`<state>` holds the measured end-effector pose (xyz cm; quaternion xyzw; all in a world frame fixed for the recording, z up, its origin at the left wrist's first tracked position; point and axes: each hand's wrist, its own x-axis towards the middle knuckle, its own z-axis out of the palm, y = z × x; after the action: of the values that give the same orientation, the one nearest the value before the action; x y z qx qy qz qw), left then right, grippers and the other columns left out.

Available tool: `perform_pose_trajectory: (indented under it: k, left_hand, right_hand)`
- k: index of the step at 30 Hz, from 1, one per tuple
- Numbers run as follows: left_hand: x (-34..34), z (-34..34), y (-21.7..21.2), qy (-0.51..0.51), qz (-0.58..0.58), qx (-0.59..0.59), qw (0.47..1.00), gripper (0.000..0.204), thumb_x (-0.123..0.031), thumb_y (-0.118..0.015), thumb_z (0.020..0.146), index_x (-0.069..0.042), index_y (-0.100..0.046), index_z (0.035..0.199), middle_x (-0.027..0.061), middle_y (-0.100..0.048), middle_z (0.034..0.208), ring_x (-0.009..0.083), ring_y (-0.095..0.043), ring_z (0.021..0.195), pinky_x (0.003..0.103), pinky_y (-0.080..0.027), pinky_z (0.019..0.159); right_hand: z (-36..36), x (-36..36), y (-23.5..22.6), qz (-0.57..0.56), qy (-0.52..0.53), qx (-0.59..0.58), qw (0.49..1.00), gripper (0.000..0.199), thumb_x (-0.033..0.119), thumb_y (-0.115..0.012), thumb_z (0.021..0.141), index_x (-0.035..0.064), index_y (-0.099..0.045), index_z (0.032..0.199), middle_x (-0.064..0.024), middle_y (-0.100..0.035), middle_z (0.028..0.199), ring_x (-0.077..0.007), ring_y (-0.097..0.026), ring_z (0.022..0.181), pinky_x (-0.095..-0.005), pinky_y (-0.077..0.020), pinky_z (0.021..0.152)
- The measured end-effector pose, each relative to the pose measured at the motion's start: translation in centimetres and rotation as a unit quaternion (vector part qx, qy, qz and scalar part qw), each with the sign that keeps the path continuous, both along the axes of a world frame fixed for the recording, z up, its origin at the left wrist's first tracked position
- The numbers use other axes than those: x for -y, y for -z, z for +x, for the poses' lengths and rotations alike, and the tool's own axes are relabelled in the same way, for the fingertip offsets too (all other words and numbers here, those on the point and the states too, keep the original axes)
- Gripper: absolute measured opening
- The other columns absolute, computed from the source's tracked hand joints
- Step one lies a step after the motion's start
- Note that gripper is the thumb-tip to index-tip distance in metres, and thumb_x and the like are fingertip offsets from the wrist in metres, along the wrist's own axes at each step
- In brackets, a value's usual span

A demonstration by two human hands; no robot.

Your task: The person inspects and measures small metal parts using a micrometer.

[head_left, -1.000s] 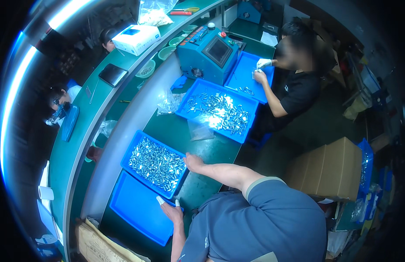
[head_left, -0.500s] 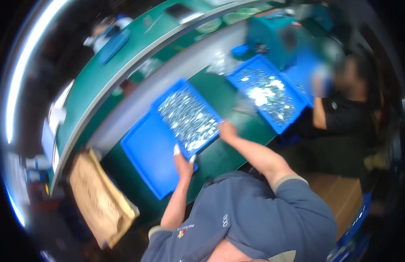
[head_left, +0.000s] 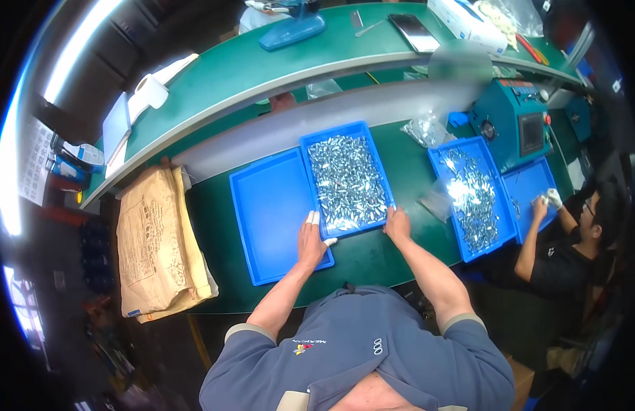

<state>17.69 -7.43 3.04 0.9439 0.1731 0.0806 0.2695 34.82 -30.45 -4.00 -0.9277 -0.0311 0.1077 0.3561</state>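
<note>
A blue tray (head_left: 377,161) full of small shiny metal parts (head_left: 346,181) lies on the green bench, its left edge against an empty-looking blue tray (head_left: 271,219). My left hand (head_left: 310,240) holds the full tray's near left corner. White covers sit on some fingertips, and the thumb lies along the near edge. At the near right corner, my right hand (head_left: 397,222) is closed round the tray's rim, its fingers partly hidden.
To the right, another blue tray (head_left: 499,219) holds metal parts, beside a teal machine (head_left: 513,127). A co-worker's hands (head_left: 545,202) are over a smaller blue tray (head_left: 530,185). Brown paper sacks (head_left: 153,246) lie left. A raised green shelf (head_left: 228,75) runs behind.
The view has swung round and sharpened, so the bench now lies more level. Both my hands stay on the full tray's near corners.
</note>
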Motion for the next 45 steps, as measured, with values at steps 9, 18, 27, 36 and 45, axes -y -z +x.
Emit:
perform_pose_trajectory:
  k: [9, 18, 27, 36, 45]
  left_hand:
    - [-1.4, -0.2, -6.4, 0.017, -0.085, 0.058, 0.995, 0.07, -0.022, -0.084, 0.076, -0.001, -0.052, 0.134, 0.022, -0.054, 0.137, 0.0372, -0.051, 0.127, 0.045, -0.042, 0.106]
    - [-10.8, 15.9, -30.6, 0.036, 0.112, 0.4, 0.909, 0.042, -0.011, -0.073, 0.085, -0.001, -0.061, 0.123, 0.02, -0.063, 0.121, 0.0348, -0.06, 0.114, 0.039, -0.047, 0.099]
    - [-16.9, 28.5, -33.8, -0.02, 0.105, 0.187, 0.976, 0.08, -0.034, -0.079, 0.078, 0.006, -0.045, 0.139, 0.0261, -0.056, 0.132, 0.0382, -0.052, 0.124, 0.043, -0.042, 0.105]
    - [-17.1, 27.5, -34.3, -0.026, 0.148, 0.208, 0.967, 0.078, -0.032, -0.081, 0.077, 0.006, -0.048, 0.136, 0.025, -0.063, 0.119, 0.0366, -0.059, 0.113, 0.044, -0.047, 0.097]
    - [-16.2, 26.8, -35.1, 0.003, 0.129, 0.186, 0.974, 0.064, -0.028, -0.079, 0.082, -0.002, -0.053, 0.135, 0.0202, -0.067, 0.115, 0.0344, -0.065, 0.108, 0.042, -0.051, 0.093]
  right_hand:
    - [8.6, -2.3, -26.0, 0.093, -0.247, 0.149, 0.953, 0.034, 0.034, -0.067, 0.09, 0.003, -0.069, 0.103, -0.0209, -0.071, 0.09, -0.036, -0.07, 0.083, -0.0437, -0.054, 0.074]
    - [20.6, -18.2, -41.3, 0.203, -0.186, 0.311, 0.91, 0.068, 0.03, -0.074, 0.083, -0.0005, -0.047, 0.138, -0.0206, -0.066, 0.119, -0.0307, -0.065, 0.108, -0.0373, -0.0502, 0.094]
    - [25.9, -26.3, -41.0, 0.222, -0.133, 0.256, 0.931, 0.113, 0.037, -0.086, 0.065, 0.0018, -0.021, 0.151, -0.0243, -0.055, 0.136, -0.0369, -0.055, 0.124, -0.0399, -0.0437, 0.105]
    - [26.5, -28.4, -41.2, 0.23, -0.122, 0.244, 0.934, 0.113, 0.037, -0.089, 0.065, 0.0054, -0.023, 0.151, -0.0247, -0.059, 0.13, -0.0359, -0.06, 0.118, -0.0386, -0.0461, 0.102]
    - [26.6, -28.2, -40.5, 0.272, -0.066, 0.272, 0.921, 0.11, 0.023, -0.087, 0.066, 0.0026, -0.021, 0.15, -0.0276, -0.058, 0.128, -0.0367, -0.061, 0.117, -0.0389, -0.0471, 0.101]
